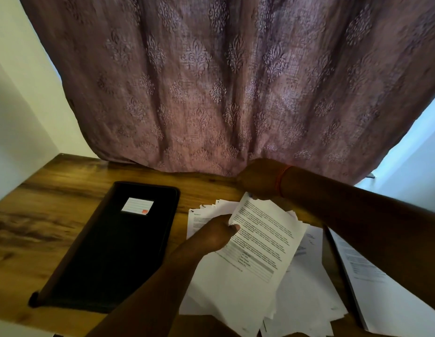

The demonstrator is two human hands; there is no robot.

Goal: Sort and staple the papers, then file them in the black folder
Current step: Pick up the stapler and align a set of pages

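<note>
Left hand (pixel 213 233) comes in from the bottom centre, thumb curled over the left edge of a printed sheet (pixel 265 242), pinching it; the other fingers are under the paper and hidden. Sheet is lifted and tilted, top corner pointing away toward the curtain, text side up. Right hand (pixel 256 180) reaches across from the right, back of hand to camera, fingers curled down onto the sheet's top corner; looks like a grip on that corner but fingertips are hidden, so can't confirm how tight. Orange thread band (pixel 282 178) on the right wrist. Under the held sheet: loose pile of papers (pixel 236 295), fanned and untidy, lying on the counter (pixel 53 198), spreading from centre to the near edge. Second stack of papers (pixel 372 288) sits further right, partly under the right forearm, squared up better than the pile; a dark gap separates the two. Black folder (pixel 114 249) lies flat and closed on the counter just left of the pile, angled, white label (pixel 137 206) with a small orange mark near its far end. Left forearm crosses over the folder's near right corner. No stapler visible. Counter is wood grain. Mauve patterned curtain (pixel 223 81) hangs behind, hem resting on the counter's far edge right behind the right hand. Pale walls both sides.
</note>
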